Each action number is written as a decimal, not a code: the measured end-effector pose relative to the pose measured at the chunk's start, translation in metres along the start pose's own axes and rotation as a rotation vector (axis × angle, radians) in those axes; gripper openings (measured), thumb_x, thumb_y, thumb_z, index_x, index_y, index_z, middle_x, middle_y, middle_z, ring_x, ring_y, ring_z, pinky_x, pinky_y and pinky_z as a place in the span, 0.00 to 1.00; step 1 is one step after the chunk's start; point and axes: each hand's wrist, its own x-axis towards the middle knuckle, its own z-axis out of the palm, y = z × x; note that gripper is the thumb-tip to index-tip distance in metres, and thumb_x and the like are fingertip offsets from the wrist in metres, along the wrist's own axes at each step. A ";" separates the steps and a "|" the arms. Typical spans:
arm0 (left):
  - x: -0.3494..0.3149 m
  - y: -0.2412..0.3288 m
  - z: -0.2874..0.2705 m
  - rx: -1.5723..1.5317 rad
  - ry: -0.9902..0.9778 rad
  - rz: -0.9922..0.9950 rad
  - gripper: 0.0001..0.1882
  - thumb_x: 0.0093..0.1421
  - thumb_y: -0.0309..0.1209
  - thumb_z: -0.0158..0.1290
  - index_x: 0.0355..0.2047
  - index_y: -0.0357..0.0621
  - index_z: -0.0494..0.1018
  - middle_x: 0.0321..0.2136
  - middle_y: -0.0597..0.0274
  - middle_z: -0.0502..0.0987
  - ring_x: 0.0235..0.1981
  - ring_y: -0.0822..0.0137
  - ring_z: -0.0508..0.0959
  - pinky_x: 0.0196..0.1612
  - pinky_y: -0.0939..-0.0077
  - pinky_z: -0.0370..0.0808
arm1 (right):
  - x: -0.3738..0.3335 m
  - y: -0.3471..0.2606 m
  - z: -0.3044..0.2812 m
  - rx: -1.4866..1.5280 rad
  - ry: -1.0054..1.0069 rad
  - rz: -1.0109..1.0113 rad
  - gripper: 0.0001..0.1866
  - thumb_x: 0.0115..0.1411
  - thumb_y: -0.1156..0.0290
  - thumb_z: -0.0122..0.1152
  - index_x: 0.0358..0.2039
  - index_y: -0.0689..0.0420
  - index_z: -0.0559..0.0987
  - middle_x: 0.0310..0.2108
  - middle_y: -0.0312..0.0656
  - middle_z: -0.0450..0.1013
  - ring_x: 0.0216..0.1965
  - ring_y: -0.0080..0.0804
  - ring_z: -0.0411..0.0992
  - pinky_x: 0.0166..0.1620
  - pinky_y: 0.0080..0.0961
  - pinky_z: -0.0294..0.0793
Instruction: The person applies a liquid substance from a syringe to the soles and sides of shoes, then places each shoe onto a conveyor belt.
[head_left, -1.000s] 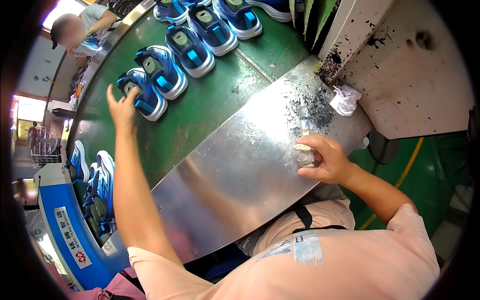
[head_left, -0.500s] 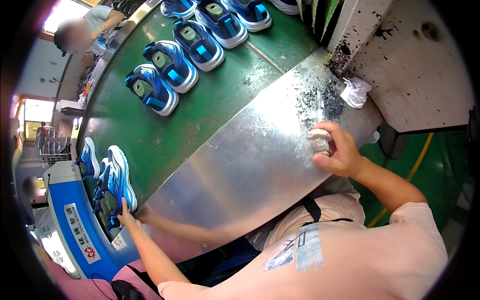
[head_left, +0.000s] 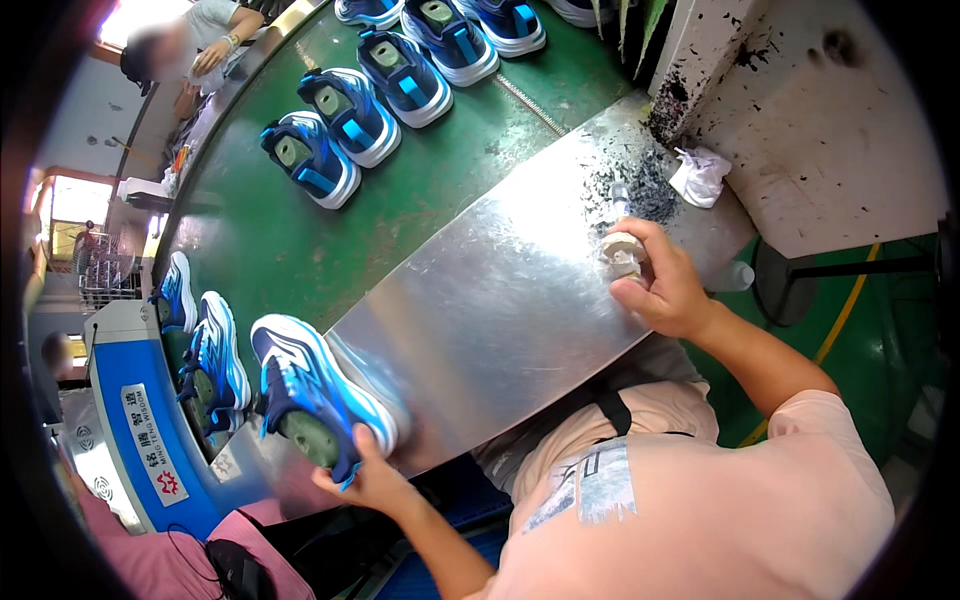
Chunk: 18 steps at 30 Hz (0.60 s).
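Observation:
My left hand [head_left: 368, 478] grips a blue sneaker [head_left: 318, 372] by its heel, thumb on the outer side and fingers under the back. The shoe is tilted over the metal ledge, its white sole turned to the right and a green piece showing in its opening. At the ledge's right part, my right hand [head_left: 668, 288] is closed around a small off-white rounded piece [head_left: 620, 252]. A clear tube-like tip [head_left: 620, 198] shows just beyond that piece; whether the two are joined, I cannot tell.
Several blue sneakers [head_left: 345, 115] stand on the green belt [head_left: 300, 250], with more [head_left: 215, 350] at its left end by a blue machine panel [head_left: 155, 420]. A crumpled white wad [head_left: 702, 178] lies by the stained metal housing [head_left: 830, 120]. Other people are at the left.
My left hand has lifted a sneaker off the left end of the belt and brought it right and nearer, over the metal ledge. My right hand keeps its grip, barely shifted.

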 end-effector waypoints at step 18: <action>0.027 0.037 -0.001 0.737 -0.519 0.988 0.20 0.33 0.23 0.57 0.32 0.36 0.74 0.35 0.52 0.76 0.39 0.54 0.76 0.44 0.61 0.71 | -0.028 -0.010 0.045 0.309 0.040 0.168 0.21 0.56 0.70 0.54 0.49 0.58 0.63 0.36 0.32 0.62 0.34 0.16 0.60 0.36 0.13 0.62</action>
